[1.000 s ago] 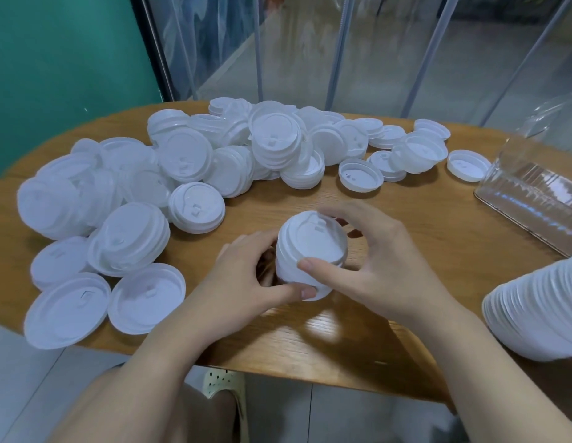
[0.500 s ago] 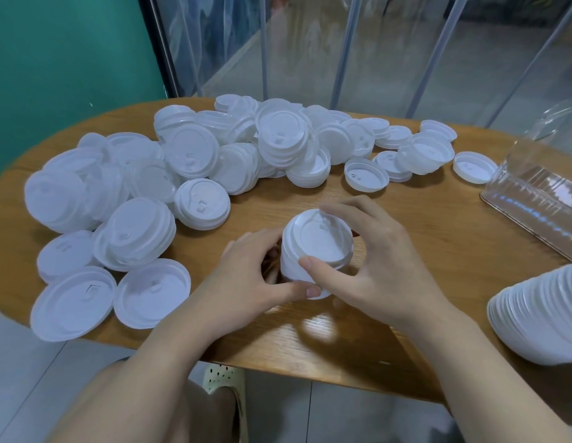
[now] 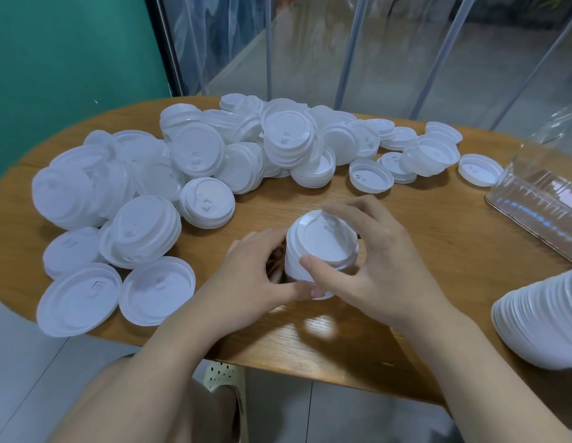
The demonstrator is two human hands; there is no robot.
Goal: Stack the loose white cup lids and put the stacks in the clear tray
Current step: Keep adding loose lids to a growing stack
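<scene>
**Two hands hold a stack of white cup lids on a wooden table**

A person's left hand [image 3: 256, 270] and right hand [image 3: 371, 260] both curl around a short stack of white lids [image 3: 320, 247] that stands on a round wooden table [image 3: 438, 219], near its front edge. The left thumb lies along the bottom of the stack; the right thumb presses its near side while the right fingers wrap over the far rim.

Behind and to the left, a wide heap of loose lids [image 3: 214, 155] covers much of the tabletop, some nested in small piles, some lying alone, a few upside down. Two single lids [image 3: 118, 294] lie side by side at the front left edge, near the left forearm.

At the right edge, a clear tray [image 3: 540, 199] sits well apart from the hands, with bare table between. A long finished stack [image 3: 543, 321] lies on its side at the lower right, just beside the right forearm. A teal wall [image 3: 70, 59] and glass panels stand beyond the table.
</scene>
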